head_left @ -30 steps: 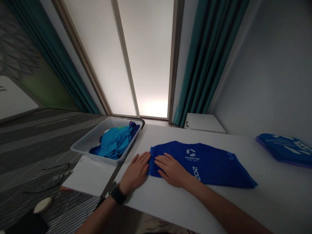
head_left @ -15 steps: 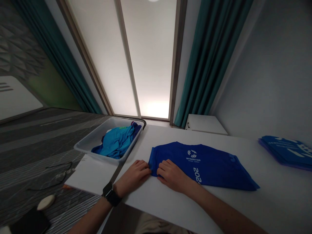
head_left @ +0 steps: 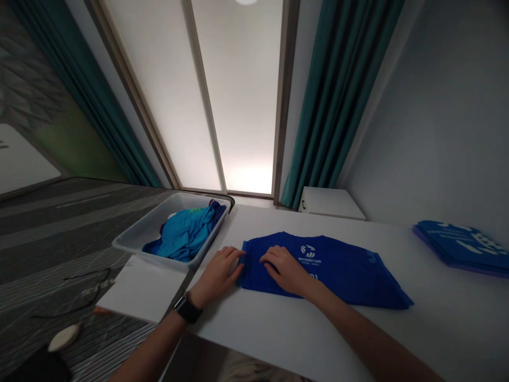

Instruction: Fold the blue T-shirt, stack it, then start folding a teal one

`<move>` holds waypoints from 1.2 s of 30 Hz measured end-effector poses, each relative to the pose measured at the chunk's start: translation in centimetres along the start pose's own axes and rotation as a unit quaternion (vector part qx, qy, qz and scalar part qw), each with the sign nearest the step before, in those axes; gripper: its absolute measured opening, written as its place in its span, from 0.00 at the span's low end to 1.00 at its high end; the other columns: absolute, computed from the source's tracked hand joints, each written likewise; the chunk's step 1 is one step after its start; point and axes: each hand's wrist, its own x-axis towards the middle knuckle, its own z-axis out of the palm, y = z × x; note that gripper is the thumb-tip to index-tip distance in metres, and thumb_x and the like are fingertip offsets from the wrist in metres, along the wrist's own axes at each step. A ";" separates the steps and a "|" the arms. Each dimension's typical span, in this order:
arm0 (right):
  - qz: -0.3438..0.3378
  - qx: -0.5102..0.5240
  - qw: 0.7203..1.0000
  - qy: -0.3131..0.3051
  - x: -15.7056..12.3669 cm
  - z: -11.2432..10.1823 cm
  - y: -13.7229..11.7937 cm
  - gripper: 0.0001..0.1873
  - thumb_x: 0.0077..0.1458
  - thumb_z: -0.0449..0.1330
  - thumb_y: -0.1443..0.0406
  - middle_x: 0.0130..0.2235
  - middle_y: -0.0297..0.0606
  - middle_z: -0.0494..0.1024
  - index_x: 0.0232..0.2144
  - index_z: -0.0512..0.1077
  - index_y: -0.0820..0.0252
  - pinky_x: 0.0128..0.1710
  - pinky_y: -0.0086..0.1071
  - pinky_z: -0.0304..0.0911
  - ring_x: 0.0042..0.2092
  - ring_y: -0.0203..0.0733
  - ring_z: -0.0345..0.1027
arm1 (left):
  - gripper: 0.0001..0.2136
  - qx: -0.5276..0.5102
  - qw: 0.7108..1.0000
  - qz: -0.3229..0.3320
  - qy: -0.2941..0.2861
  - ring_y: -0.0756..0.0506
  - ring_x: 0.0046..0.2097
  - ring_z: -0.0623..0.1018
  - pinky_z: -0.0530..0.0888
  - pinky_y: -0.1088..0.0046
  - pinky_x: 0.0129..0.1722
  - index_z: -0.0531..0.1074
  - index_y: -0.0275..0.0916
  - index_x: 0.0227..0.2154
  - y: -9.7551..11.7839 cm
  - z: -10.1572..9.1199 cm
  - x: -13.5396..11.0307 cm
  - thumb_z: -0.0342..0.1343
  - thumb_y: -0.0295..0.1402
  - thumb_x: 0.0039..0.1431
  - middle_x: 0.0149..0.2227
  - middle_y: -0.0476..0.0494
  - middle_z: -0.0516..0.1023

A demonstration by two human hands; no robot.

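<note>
A folded blue jersey [head_left: 345,270] with a white printed emblem lies flat on the white table [head_left: 254,323]. At its left edge is my left hand [head_left: 218,273], wearing a black watch [head_left: 187,309]. The thumb and fingers of that hand are apart, with their tips touching the cloth edge. My right hand [head_left: 286,271] rests on the left part of the jersey, fingers bent and thumb apart from them. It covers part of the white lettering.
A clear plastic bin [head_left: 131,233] with crumpled blue clothes [head_left: 185,231] stands left of the jersey. A stack of folded blue garments [head_left: 461,246] lies at the right. Behind the table is a white cabinet [head_left: 332,201]; teal curtains [head_left: 314,138] hang beside the lit glass door.
Both hands have shifted away from the jersey's lower left corner, up along its left side. Their thumbs and fingers have spread. The view has moved slightly.
</note>
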 end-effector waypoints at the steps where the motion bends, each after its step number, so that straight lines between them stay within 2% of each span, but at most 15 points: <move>1: 0.014 -0.004 1.000 0.007 0.0 -0.3 0.6 0.11 0.63 0.50 0.70 0.42 0.41 0.74 0.42 0.71 0.58 0.48 0.41 0.59 0.44 0.43 0.65 | 0.15 0.007 1.000 -0.002 0.000 0.40 0.51 0.73 0.70 0.59 0.52 0.68 0.40 0.53 0.2 0.3 0.5 0.48 0.33 0.66 0.49 0.39 0.74; 4: 0.047 -0.033 0.998 0.018 -0.8 -1.0 2.4 0.14 0.64 0.49 0.68 0.45 0.43 0.74 0.47 0.71 0.58 0.49 0.43 0.61 0.48 0.45 0.66 | 0.22 0.043 0.999 0.000 -0.008 0.39 0.60 0.67 0.66 0.57 0.58 0.59 0.38 0.62 0.9 1.6 1.4 0.47 0.36 0.66 0.60 0.37 0.67; 7: 0.081 -0.079 0.994 0.003 -2.2 -1.3 4.2 0.19 0.65 0.48 0.64 0.55 0.46 0.71 0.55 0.67 0.58 0.56 0.46 0.58 0.56 0.48 0.62 | 0.26 0.084 0.996 0.007 -0.032 0.39 0.66 0.60 0.60 0.57 0.63 0.53 0.37 0.65 1.1 3.4 1.5 0.45 0.40 0.68 0.66 0.36 0.58; 11: 0.139 -0.126 0.981 -0.056 -4.1 -1.1 5.9 0.27 0.66 0.45 0.57 0.65 0.46 0.60 0.64 0.58 0.58 0.64 0.50 0.48 0.66 0.50 0.50 | 0.29 0.105 0.992 -0.019 -0.065 0.39 0.68 0.56 0.55 0.55 0.65 0.49 0.33 0.67 0.2 4.9 0.9 0.39 0.44 0.70 0.68 0.34 0.53; 14: 0.158 -0.133 0.976 -0.075 -4.2 -1.2 6.3 0.28 0.66 0.44 0.57 0.66 0.47 0.59 0.64 0.58 0.60 0.65 0.49 0.44 0.67 0.50 0.48 | 0.29 0.101 0.993 -0.036 -0.049 0.40 0.68 0.54 0.54 0.56 0.66 0.47 0.34 0.68 -0.9 4.9 0.4 0.36 0.45 0.70 0.68 0.35 0.52; 17: 0.128 -0.122 0.983 -0.049 -2.7 -1.3 5.9 0.25 0.65 0.46 0.61 0.63 0.48 0.64 0.61 0.62 0.61 0.64 0.48 0.48 0.64 0.50 0.54 | 0.28 0.087 0.994 -0.042 -0.044 0.41 0.68 0.55 0.55 0.57 0.65 0.46 0.36 0.68 -1.7 4.1 -0.2 0.36 0.44 0.71 0.68 0.36 0.54; 22: 0.043 -0.054 0.997 -0.017 2.3 0.2 4.9 0.20 0.64 0.48 0.68 0.54 0.46 0.71 0.56 0.67 0.58 0.59 0.44 0.55 0.57 0.46 0.62 | 0.28 0.058 0.997 -0.019 -0.046 0.41 0.68 0.56 0.56 0.58 0.66 0.43 0.38 0.69 -1.5 3.0 -1.1 0.39 0.42 0.70 0.68 0.38 0.54; 25: 0.045 -0.044 0.997 -0.034 5.4 1.7 4.4 0.18 0.63 0.49 0.70 0.50 0.46 0.73 0.53 0.68 0.60 0.56 0.41 0.57 0.54 0.45 0.64 | 0.30 0.055 0.997 -0.018 -0.048 0.41 0.67 0.59 0.57 0.56 0.65 0.42 0.39 0.69 -1.0 2.8 -1.3 0.42 0.42 0.69 0.67 0.37 0.57; 28: 0.064 -0.059 0.994 -0.064 7.6 3.0 4.2 0.14 0.64 0.51 0.67 0.49 0.47 0.72 0.49 0.70 0.62 0.54 0.40 0.57 0.52 0.46 0.64 | 0.29 0.063 0.996 -0.022 -0.055 0.40 0.66 0.60 0.56 0.55 0.65 0.45 0.39 0.68 -0.7 2.8 -1.3 0.43 0.42 0.68 0.66 0.38 0.58; 32: 0.075 -0.083 0.991 -0.079 8.8 3.8 4.0 0.11 0.64 0.52 0.63 0.47 0.46 0.70 0.44 0.70 0.61 0.51 0.40 0.58 0.49 0.45 0.64 | 0.29 0.080 0.995 -0.025 -0.063 0.40 0.66 0.59 0.56 0.55 0.66 0.50 0.38 0.67 -0.6 2.8 -1.3 0.45 0.43 0.67 0.66 0.38 0.58; 36: 0.076 -0.103 0.988 -0.084 9.0 3.9 3.8 0.09 0.64 0.52 0.64 0.46 0.45 0.70 0.42 0.69 0.61 0.50 0.38 0.58 0.48 0.45 0.63 | 0.27 0.097 0.993 -0.020 -0.061 0.40 0.66 0.60 0.56 0.54 0.65 0.55 0.39 0.65 -0.5 2.8 -1.4 0.45 0.45 0.67 0.66 0.38 0.59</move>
